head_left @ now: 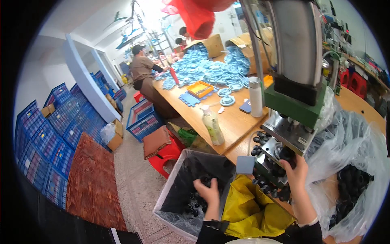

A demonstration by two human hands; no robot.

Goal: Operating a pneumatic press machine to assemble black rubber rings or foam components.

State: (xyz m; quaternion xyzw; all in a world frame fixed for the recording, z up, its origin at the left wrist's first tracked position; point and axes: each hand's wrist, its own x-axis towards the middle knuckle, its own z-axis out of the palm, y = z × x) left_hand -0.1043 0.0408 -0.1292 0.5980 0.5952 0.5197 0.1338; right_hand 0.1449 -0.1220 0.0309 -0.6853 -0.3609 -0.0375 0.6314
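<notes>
The green-bodied bench press with a grey upper column [293,106] is taken as the landmark. At its steel base plate, the right hand [297,174] is raised, with the fingers curled upward around a small black round part [287,154] that is seated on the fixture; the part lies at the fingertips, partly hidden by them, and whether it is actually pinched cannot be told. More loose black round parts [268,185] are scattered on the bench just below and left of the press base, beside the right wrist.

Below and to the left of the press, the left hand [209,194] is lowered into a grey open-topped box lined with clear plastic [170,191]. Its fingers are bent over a dark black piece [205,180] at the fingertips; the grip itself is too dark to be judged. Further black pieces lie at the bottom of the box under the hand.

Between the two hands, directly below the press, a crumpled yellow bag [248,207] is seen. To the right of the press, a clear plastic bag filled with black round parts [351,185] is spread open. Left of the press, on the wooden worktable [231,122], a pale green squeeze bottle [213,126] and a white cylindrical flask [255,96] stand upright.
</notes>
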